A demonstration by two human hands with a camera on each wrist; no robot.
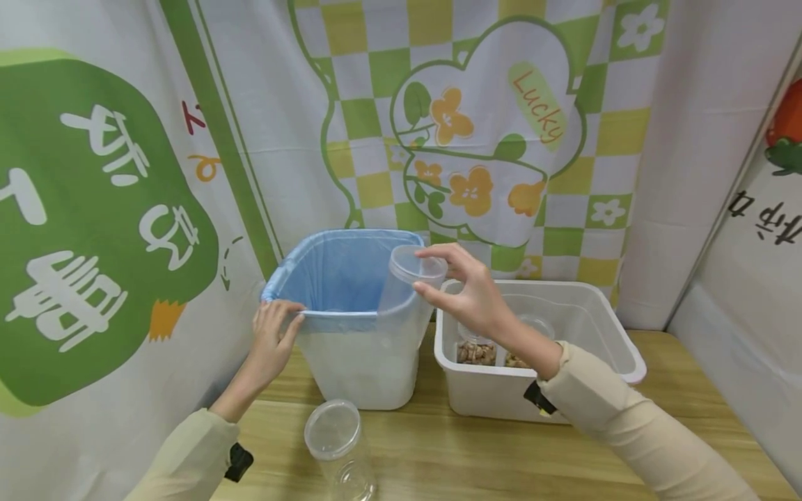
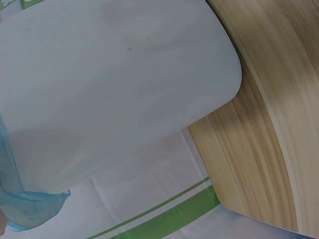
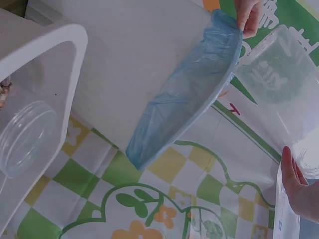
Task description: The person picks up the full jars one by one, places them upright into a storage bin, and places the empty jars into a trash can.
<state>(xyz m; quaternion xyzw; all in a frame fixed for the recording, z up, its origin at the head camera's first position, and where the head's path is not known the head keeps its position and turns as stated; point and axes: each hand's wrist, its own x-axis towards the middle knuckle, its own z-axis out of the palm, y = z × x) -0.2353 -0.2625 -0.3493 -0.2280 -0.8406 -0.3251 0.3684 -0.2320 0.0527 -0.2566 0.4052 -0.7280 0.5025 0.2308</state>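
- right hand [image 1: 470, 292] pinches the clear jar [image 1: 406, 278] by its lid end over the lined bin [image 1: 357, 365], fingers parted
- left hand [image 1: 274, 327] grips the bin's rim
- jar likely light, stiff, slippery; hold around the lid

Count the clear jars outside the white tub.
2: one clear jar held by the right hand at the blue-lined bin, and a second jar on the table in front of it. More may be hidden inside the bin.
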